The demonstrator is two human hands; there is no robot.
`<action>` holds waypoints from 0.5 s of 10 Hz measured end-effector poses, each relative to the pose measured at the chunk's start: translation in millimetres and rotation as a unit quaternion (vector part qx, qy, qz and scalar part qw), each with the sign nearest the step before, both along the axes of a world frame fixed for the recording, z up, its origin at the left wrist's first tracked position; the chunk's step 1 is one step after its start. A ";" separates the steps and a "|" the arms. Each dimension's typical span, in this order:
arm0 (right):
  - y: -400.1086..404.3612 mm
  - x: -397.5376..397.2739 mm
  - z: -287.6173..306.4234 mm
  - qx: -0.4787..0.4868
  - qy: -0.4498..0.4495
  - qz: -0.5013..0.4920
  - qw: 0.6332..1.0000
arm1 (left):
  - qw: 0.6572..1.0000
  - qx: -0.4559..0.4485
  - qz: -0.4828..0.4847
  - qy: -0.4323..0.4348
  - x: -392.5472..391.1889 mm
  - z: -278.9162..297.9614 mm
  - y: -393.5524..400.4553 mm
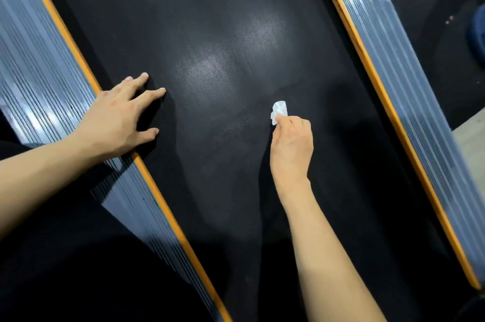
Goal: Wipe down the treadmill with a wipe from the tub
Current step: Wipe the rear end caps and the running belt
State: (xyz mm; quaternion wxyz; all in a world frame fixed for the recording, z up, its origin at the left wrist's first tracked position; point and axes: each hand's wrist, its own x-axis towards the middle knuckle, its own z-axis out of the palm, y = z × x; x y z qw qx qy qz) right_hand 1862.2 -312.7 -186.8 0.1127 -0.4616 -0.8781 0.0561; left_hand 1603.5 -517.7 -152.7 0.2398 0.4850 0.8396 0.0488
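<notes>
Looking down at a black treadmill belt [210, 19] between grey side rails edged in orange – the left hand [118, 119] rests flat, fingers spread, at the belt's left edge, while the right hand [291, 143] pinches a crumpled white wipe [279, 111] against the belt near its middle

A dark floor [433, 40] is seen at the upper right of the frame. A pale floor patch [469, 148] is visible at the right edge.
</notes>
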 end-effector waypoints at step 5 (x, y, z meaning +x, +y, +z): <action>8.1 29.9 49.3 -0.136 0.261 -0.151 0.944 | 1.000 -0.004 0.001 -0.005 0.5 3.4 0.0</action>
